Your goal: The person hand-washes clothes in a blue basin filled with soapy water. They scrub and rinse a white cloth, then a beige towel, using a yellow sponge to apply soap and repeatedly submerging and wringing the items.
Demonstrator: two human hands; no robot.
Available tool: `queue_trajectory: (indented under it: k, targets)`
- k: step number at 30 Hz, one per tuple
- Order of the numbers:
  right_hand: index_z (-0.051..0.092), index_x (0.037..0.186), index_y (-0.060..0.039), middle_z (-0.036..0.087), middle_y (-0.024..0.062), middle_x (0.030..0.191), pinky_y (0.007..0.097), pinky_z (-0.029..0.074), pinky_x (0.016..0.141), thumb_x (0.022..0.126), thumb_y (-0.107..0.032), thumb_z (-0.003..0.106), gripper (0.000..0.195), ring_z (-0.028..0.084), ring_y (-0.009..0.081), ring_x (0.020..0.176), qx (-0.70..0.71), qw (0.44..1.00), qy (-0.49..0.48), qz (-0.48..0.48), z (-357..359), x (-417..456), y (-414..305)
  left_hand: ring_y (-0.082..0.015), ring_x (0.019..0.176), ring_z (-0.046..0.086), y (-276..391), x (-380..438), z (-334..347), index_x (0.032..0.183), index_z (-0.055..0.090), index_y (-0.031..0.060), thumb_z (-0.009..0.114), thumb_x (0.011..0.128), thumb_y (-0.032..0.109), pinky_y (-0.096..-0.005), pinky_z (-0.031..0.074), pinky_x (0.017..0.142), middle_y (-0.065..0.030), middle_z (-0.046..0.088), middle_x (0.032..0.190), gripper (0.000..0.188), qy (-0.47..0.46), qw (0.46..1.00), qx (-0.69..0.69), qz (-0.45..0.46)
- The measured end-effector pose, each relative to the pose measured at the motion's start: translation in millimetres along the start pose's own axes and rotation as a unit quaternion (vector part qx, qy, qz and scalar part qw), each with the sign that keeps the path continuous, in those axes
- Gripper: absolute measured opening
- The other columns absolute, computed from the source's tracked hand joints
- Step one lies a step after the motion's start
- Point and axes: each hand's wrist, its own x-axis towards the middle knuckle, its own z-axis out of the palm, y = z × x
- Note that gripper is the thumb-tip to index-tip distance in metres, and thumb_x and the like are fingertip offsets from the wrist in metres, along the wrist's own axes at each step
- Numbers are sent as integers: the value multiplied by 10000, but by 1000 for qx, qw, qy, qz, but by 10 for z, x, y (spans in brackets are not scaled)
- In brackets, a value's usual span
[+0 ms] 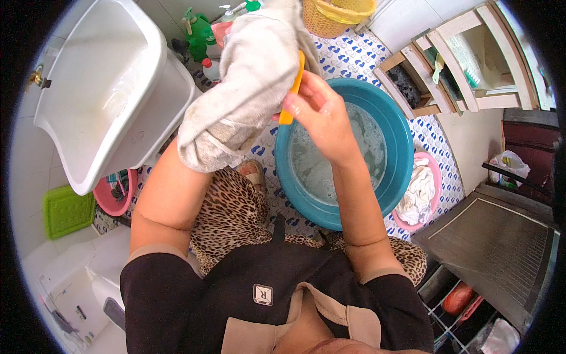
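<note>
My right hand (316,113) grips a yellow brush-like tool (292,95), seen nearly edge-on, against a whitish wet garment (265,57). The cloth is draped over my left forearm and shows brownish stains on its lower folds. My left hand is hidden inside or behind the cloth, so its fingers cannot be made out. Below my right hand stands a large teal plastic basin (283,177) of cloudy, sudsy water. Just right of it, a pink basin (437,181) holds white cloths (415,194).
A white sink (101,84) stands at the left, above another pink basin (114,194). Green bottles (199,37) and a yellow wastebasket (329,17) are at the far wall. Wooden shelving (460,62) with brushes stands at the upper right, a dark metal-topped unit (495,248) at the right.
</note>
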Motion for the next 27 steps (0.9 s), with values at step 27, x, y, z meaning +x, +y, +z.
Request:
queue_trajectory:
  k: [27]
  targets:
    - [515, 1267, -6, 580, 235, 1190, 434, 378, 1013, 807, -322, 667, 578, 513, 354, 1178, -684, 716, 138, 8, -246, 973, 3540, -250, 926, 609, -1148, -1399, -614, 1088, 551, 44, 488, 917, 168, -364, 490, 764, -104, 626, 960, 221, 62, 883, -211, -415]
